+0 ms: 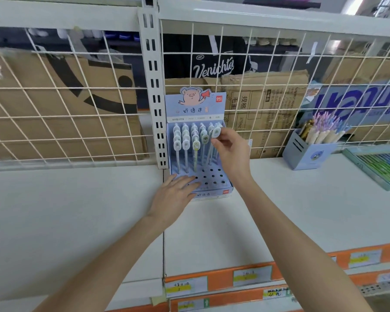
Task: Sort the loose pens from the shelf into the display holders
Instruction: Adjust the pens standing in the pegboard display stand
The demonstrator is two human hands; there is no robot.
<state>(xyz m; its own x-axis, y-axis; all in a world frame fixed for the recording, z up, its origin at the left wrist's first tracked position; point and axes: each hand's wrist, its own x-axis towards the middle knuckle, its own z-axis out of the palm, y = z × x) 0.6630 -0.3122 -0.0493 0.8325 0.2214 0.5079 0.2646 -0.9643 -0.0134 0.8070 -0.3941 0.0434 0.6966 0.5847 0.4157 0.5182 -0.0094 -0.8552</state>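
Right hand is pinching the round white cap of a pen between thumb and fingertips, up at the right end of the rows in the pig holder; can't tell if the tip sits in a hole. Left hand lies flat with fingers straight on the holder's front left corner, over the holes. Other pens stand upright in the back rows, front holes are bare. The holder sits on the white shelf against the wire grid. Off to the right there's a blue box stuffed with pens, then a tray of pastel ones.
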